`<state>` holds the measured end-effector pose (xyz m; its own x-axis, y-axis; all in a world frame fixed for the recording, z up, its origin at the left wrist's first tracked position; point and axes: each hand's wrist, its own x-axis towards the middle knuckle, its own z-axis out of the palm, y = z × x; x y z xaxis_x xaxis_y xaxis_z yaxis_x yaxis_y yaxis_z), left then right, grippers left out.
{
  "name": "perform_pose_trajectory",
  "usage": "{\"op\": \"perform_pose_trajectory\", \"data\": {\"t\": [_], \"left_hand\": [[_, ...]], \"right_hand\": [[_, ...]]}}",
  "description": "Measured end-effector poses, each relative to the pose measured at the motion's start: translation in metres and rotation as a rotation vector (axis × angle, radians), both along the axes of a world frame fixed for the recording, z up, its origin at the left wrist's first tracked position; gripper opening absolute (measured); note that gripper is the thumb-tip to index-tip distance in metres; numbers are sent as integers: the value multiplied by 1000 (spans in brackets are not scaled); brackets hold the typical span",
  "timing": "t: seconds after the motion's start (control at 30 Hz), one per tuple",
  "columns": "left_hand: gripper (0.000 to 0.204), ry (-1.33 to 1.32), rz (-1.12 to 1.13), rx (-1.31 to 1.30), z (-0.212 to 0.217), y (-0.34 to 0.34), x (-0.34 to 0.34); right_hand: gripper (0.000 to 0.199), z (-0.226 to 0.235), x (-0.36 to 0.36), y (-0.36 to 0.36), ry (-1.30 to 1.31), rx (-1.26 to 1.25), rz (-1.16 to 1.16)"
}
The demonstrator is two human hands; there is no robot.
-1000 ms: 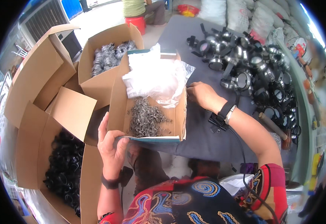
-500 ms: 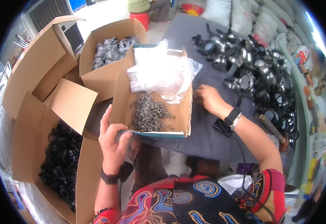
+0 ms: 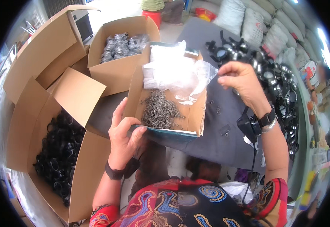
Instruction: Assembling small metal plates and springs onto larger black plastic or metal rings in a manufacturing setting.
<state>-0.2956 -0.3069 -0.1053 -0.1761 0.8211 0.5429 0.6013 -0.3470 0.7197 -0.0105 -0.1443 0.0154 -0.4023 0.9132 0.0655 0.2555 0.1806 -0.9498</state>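
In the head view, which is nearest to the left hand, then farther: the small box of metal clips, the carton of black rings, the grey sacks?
1. Small box of metal clips: gripped by the left hand.
2. Carton of black rings: left side.
3. Grey sacks: top right, far.

A small box (image 3: 165,109) of matt brown cardboard is gripped at its near corner by the fingers of the left hand (image 3: 124,136). Just beyond those fingers a heap of small clips (image 3: 160,110) of dull grey metal is seen, and further off a crinkled bag (image 3: 176,73) of glossy clear plastic. Under the fingers of the right hand (image 3: 242,85) a matt dark grey cloth (image 3: 225,125) is spread. Beyond them, glossy black and silvery metal parts (image 3: 274,81) are piled. Shiny black rings (image 3: 59,151) fill a rough cardboard carton (image 3: 25,125).
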Motion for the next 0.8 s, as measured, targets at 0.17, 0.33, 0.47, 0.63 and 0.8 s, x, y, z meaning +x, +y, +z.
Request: {"op": "perform_pose_trajectory", "data": {"t": [0.17,0.33,0.47,0.63,0.8], "left_hand": [[22,-7,-18,5,3,3,4],[16,10,-18,3,5,0,3],[12,18,-13,13,1,2,1],[17,2,-24,-20,5,3,5],[15,78,6,49,4,4,5]], "right_hand": [[14,-12,-58,-18,-33,144,393],[7,-4,-27,-10,-198,132,116],[9,-24,44,-13,-587,-91,71],[24,-69,97,-61,-656,-174,8],[18,-124,110,-85,-660,188,-46]]}}
